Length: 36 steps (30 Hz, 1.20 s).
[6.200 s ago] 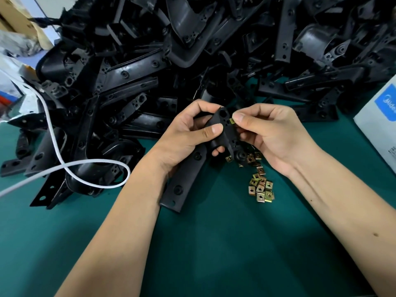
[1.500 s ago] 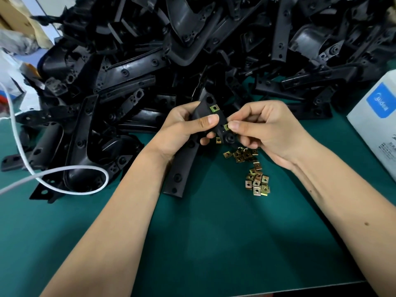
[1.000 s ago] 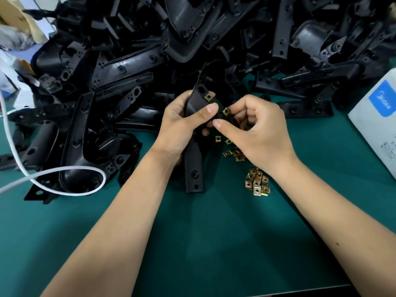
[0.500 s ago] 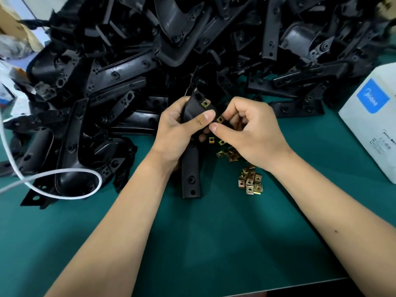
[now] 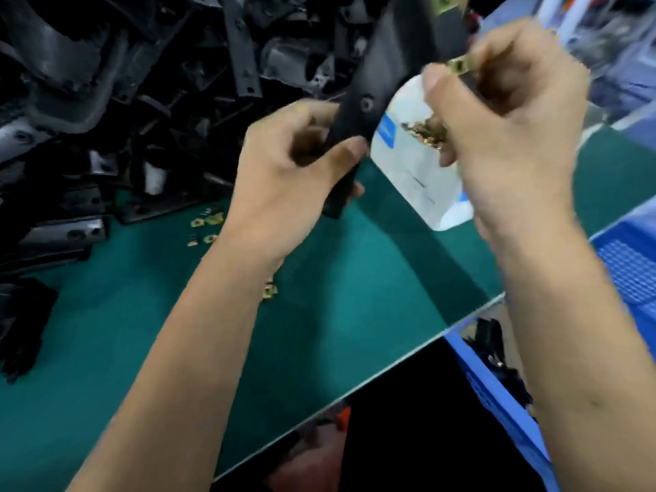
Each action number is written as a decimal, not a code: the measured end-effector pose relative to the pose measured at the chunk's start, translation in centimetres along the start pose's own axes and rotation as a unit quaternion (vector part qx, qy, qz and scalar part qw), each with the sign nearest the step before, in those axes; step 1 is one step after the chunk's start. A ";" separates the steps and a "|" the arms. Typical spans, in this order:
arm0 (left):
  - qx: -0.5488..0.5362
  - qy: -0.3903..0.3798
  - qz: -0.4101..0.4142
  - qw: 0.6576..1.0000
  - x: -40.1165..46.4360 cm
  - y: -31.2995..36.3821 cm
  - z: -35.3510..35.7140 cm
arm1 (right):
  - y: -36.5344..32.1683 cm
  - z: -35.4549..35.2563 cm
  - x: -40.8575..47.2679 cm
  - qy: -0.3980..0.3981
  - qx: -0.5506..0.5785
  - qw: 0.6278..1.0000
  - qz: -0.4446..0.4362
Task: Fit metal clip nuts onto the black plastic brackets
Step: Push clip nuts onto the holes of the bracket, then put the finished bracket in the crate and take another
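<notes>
The image is blurred by motion. My left hand (image 5: pixel 284 182) grips the lower end of a black plastic bracket (image 5: pixel 358 111), which rises tilted toward the upper right. A brass clip nut (image 5: pixel 443 3) sits on its top end. My right hand (image 5: pixel 511 115) pinches a second clip nut (image 5: pixel 460 64) against another arm of the bracket, thumb beside it. Several more spare clip nuts (image 5: pixel 426 131) show inside the curled right palm.
A big pile of black brackets (image 5: pixel 124 83) fills the left and top. Loose clip nuts (image 5: pixel 207 221) lie on the green mat (image 5: pixel 337 278). A white box (image 5: pixel 411 172) stands behind the hands. A blue crate (image 5: pixel 632 271) sits past the table's right edge.
The view has swung to the right. Both hands have lifted the bracket off the mat, up and to the right, with the right hand still on the clip nut.
</notes>
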State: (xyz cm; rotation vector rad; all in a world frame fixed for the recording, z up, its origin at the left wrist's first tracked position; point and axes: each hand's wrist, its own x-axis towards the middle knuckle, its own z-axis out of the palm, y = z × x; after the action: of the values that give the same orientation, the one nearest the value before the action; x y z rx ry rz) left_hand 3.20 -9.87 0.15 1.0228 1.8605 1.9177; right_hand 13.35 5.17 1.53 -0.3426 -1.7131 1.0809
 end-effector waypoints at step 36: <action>0.188 -0.191 0.203 0.942 -4.5 -2.2 32.5 | 9.1 -22.8 -8.1 0.302 0.069 0.887 0.342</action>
State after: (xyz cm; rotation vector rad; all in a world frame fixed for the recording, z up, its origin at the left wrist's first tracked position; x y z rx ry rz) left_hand 26.91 12.06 -5.80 1.8755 1.9219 1.4117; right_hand 34.19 16.05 -9.25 -1.1258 -0.9474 1.3900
